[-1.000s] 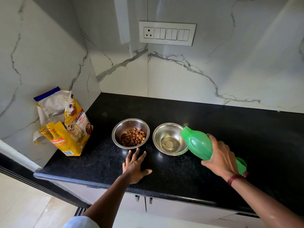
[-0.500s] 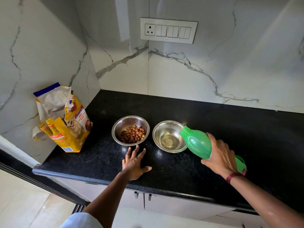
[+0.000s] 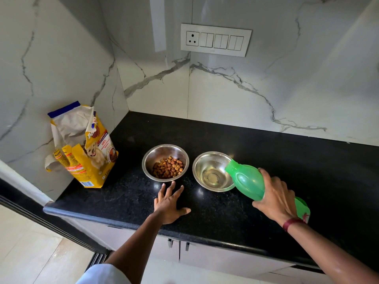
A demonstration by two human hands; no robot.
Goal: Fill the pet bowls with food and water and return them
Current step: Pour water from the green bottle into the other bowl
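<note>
Fingers [image 3: 282, 186] of the right hand [image 3: 276, 199] are curled round a green bottle [image 3: 248, 181], which is tilted with its neck over the rim of the right steel bowl [image 3: 207, 160]. Left hand [image 3: 168, 203] lies flat on the black table [image 3: 266, 144], fingers spread, just in front of the kibble bowl [image 3: 162, 153]. Food bag [image 3: 86, 167] stands at the far left.

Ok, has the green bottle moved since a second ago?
No. Judged against the water bowl, the green bottle holds the same tilt, its mouth over the bowl's right rim, gripped by the right hand. Only the view itself drifted.
</note>
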